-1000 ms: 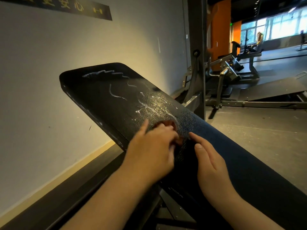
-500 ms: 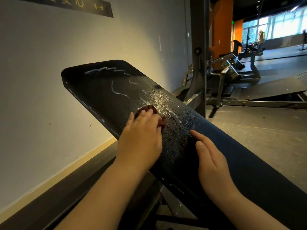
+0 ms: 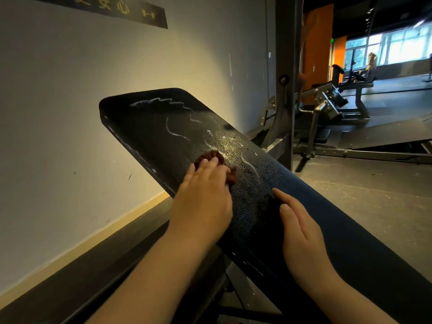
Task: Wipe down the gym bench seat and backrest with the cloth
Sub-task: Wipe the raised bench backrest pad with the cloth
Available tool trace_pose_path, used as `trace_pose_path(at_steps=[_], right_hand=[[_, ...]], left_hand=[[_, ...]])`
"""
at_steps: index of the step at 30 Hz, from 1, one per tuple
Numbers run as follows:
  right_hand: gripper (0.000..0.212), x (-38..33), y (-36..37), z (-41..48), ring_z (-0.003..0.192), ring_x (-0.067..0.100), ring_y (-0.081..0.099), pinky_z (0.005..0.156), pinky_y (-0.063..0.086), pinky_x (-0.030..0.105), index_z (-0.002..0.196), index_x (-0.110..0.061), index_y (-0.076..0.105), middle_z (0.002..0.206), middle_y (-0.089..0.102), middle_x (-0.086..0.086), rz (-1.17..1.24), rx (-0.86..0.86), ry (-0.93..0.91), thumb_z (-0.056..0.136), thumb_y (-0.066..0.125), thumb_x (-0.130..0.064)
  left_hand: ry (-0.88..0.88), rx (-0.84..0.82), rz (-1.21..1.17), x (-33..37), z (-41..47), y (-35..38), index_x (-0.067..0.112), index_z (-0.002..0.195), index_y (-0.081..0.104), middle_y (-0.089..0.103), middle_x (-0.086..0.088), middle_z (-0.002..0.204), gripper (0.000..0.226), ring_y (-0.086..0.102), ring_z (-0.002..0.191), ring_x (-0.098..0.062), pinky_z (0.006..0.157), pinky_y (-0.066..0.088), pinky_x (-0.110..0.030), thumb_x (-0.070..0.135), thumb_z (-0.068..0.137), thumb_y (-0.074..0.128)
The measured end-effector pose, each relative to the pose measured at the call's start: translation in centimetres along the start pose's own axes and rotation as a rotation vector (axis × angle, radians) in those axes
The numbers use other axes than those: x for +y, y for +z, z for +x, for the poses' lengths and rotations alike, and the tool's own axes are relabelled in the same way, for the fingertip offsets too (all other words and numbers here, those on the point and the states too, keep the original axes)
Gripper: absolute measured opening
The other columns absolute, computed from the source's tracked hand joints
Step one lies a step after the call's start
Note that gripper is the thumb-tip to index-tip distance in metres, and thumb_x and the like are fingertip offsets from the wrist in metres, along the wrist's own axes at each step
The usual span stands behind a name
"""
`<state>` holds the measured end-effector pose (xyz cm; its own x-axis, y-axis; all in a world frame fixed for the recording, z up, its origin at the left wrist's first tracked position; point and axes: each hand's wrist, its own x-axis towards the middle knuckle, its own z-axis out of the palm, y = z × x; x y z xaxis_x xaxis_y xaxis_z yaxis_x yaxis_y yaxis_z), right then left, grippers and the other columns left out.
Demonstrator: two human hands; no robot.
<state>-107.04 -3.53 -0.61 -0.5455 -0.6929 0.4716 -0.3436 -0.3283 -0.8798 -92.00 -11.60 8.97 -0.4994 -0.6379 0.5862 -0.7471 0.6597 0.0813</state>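
Note:
The black padded backrest [image 3: 149, 127] of the gym bench slopes up and away toward the wall, marked with white streaks and wet speckles near its top. My left hand [image 3: 203, 195] lies flat on a crumpled brown cloth [image 3: 211, 157] and presses it against the pad's middle; only the cloth's far edge and right corner show past my fingers. My right hand [image 3: 301, 232] rests with straight fingers on the pad's right side, holding nothing.
A grey wall [image 3: 70, 113] runs close along the left, with a yellow skirting at the floor. A dark steel rack upright [image 3: 284, 78] stands just behind the bench. Further gym machines [image 3: 332, 106] and open floor [image 3: 374, 195] lie to the right.
My left hand has slid the cloth up the backrest and toward its left edge, smearing the wet patch. My right hand has stayed in place on the pad.

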Motion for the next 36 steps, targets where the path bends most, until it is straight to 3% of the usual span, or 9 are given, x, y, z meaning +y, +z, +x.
trace_pose_path(at_steps=[5, 9, 12, 15, 18, 23, 26, 33, 36], right_hand=[[0.060, 0.2, 0.1, -0.2, 0.128, -0.004, 0.050, 0.112, 0.040, 0.039, 0.139, -0.039, 0.055, 0.134, 0.059, -0.021, -0.004, -0.014, -0.007, 0.086, 0.035, -0.062], [0.056, 0.0, 0.1, -0.1, 0.124, -0.001, 0.054, 0.109, 0.044, 0.041, 0.137, -0.037, 0.056, 0.130, 0.062, -0.019, 0.009, -0.029, -0.002, 0.090, 0.034, -0.058], [0.054, 0.0, 0.3, 0.0, 0.125, -0.002, 0.052, 0.108, 0.043, 0.036, 0.139, -0.035, 0.055, 0.131, 0.061, -0.019, -0.051, -0.027, -0.021, 0.094, 0.032, -0.053], [0.053, 0.0, 0.4, -0.1, 0.126, -0.006, 0.047, 0.109, 0.039, 0.030, 0.140, -0.036, 0.054, 0.134, 0.057, -0.022, -0.107, -0.027, -0.015, 0.094, 0.031, -0.051], [0.053, -0.2, 0.4, 0.0, 0.127, -0.006, 0.046, 0.110, 0.038, 0.030, 0.139, -0.035, 0.055, 0.134, 0.057, -0.022, -0.130, -0.025, -0.006, 0.094, 0.030, -0.050], [0.045, -0.1, 0.2, -0.2, 0.118, -0.002, 0.058, 0.105, 0.046, 0.039, 0.131, -0.037, 0.060, 0.122, 0.066, -0.020, -0.039, -0.007, 0.006, 0.095, 0.034, -0.044], [0.043, -0.4, 0.3, 0.0, 0.117, -0.002, 0.059, 0.106, 0.046, 0.039, 0.128, -0.039, 0.061, 0.120, 0.066, -0.023, -0.044, -0.001, 0.012, 0.096, 0.032, -0.045], [0.034, -0.6, 0.5, -0.1, 0.126, -0.006, 0.048, 0.111, 0.041, 0.036, 0.136, -0.039, 0.055, 0.130, 0.057, -0.027, -0.185, -0.012, 0.019, 0.108, 0.034, -0.034], [0.037, -1.0, 0.6, -0.2, 0.124, -0.007, 0.050, 0.110, 0.042, 0.036, 0.134, -0.042, 0.054, 0.129, 0.059, -0.026, -0.183, -0.014, 0.025, 0.103, 0.034, -0.043]], left_hand=[[0.132, -0.157, -0.065, 4.6, -3.9, 1.2, 0.016, 0.153, 0.028, 0.011, -0.009, 0.167, 0.056, 0.002, 0.155, -0.024, 0.126, -0.004, -0.039, 0.025, 0.098, 0.038], [0.336, -0.186, -0.027, 3.5, -4.9, 1.6, 0.021, 0.142, 0.047, 0.042, -0.004, 0.156, 0.054, 0.032, 0.148, -0.020, 0.124, 0.006, -0.044, 0.032, 0.090, 0.036], [0.261, -0.108, 0.018, 1.8, -4.0, 0.6, 0.026, 0.137, 0.052, 0.046, 0.002, 0.153, 0.045, 0.035, 0.146, -0.015, 0.125, 0.006, -0.048, 0.033, 0.093, 0.046], [0.058, -0.016, 0.039, 0.6, -2.6, -0.1, 0.028, 0.145, 0.041, 0.031, 0.004, 0.162, 0.047, 0.017, 0.153, -0.013, 0.125, -0.003, -0.048, 0.035, 0.099, 0.044], [-0.065, 0.016, -0.021, 1.8, -2.0, 0.0, 0.023, 0.149, 0.034, 0.022, -0.001, 0.165, 0.050, 0.008, 0.154, -0.019, 0.126, 0.000, -0.044, 0.031, 0.101, 0.044], [0.201, -0.186, -0.122, 5.8, -5.2, 1.4, 0.018, 0.153, 0.027, 0.016, -0.006, 0.166, 0.053, 0.004, 0.155, -0.023, 0.122, -0.011, -0.035, 0.024, 0.103, 0.042], [0.273, -0.194, -0.097, 4.4, -4.7, 1.0, 0.020, 0.152, 0.032, 0.021, -0.002, 0.165, 0.051, 0.011, 0.154, -0.019, 0.122, -0.013, -0.034, 0.024, 0.103, 0.041], [-0.024, -0.005, -0.051, 0.7, -1.0, -0.2, 0.022, 0.150, 0.033, 0.021, -0.003, 0.165, 0.049, 0.009, 0.154, -0.020, 0.126, 0.000, -0.040, 0.028, 0.102, 0.043], [0.020, -0.048, -0.099, 3.4, -3.0, 0.4, 0.017, 0.152, 0.029, 0.015, -0.009, 0.166, 0.051, 0.004, 0.155, -0.024, 0.126, 0.000, -0.042, 0.026, 0.103, 0.039]])
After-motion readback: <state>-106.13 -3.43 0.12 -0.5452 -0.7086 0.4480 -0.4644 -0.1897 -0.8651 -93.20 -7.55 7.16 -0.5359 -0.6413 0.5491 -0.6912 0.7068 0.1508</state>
